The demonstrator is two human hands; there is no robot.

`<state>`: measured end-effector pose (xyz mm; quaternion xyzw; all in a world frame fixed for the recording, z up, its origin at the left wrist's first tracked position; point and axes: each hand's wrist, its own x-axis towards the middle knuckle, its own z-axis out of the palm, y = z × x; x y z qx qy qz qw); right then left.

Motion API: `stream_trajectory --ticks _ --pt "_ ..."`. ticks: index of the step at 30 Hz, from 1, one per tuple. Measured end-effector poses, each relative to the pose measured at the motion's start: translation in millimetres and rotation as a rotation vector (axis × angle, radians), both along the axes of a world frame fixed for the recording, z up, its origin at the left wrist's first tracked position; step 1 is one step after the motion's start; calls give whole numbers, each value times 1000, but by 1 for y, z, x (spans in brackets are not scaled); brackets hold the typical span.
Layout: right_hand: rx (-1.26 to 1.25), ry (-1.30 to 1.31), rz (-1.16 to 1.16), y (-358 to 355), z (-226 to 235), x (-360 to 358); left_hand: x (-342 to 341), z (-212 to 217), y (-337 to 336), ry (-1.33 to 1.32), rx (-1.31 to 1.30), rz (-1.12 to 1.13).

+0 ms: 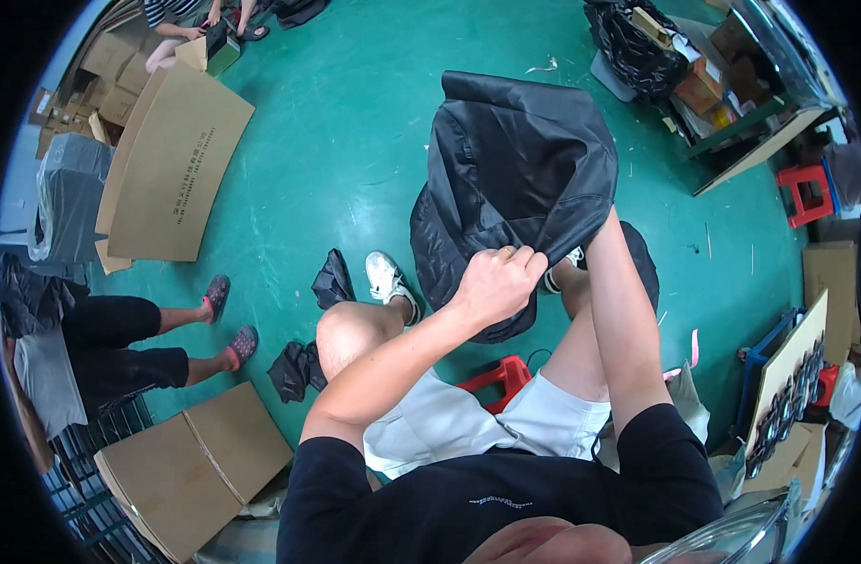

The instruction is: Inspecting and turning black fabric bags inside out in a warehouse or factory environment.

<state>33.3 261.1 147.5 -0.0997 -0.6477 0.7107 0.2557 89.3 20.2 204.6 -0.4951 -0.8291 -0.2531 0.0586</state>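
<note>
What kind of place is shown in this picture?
Probably a small packing workshop or warehouse: a green painted floor, flattened cardboard sheets, a cardboard box, and the left hand gripping a black bag.

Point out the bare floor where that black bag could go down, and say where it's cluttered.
Widest bare patch: green floor between the flat cardboard sheet and the black bag gripped by the left hand. Another lies right of the bag, before the red stool. Crowded: the far-right pile and the scraps by the feet.
</note>
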Motion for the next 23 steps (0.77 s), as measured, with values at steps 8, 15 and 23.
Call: stream_trajectory --ticks 8,15,23 --pt "166 54 -11 -1 5 16 4 4 4 78 131 -52" --pt "277 153 44 -19 10 8 -7 -1 -6 94 111 -105" --pt "-319 122 657 -89 109 -63 -114 30 -47 -98 444 591"
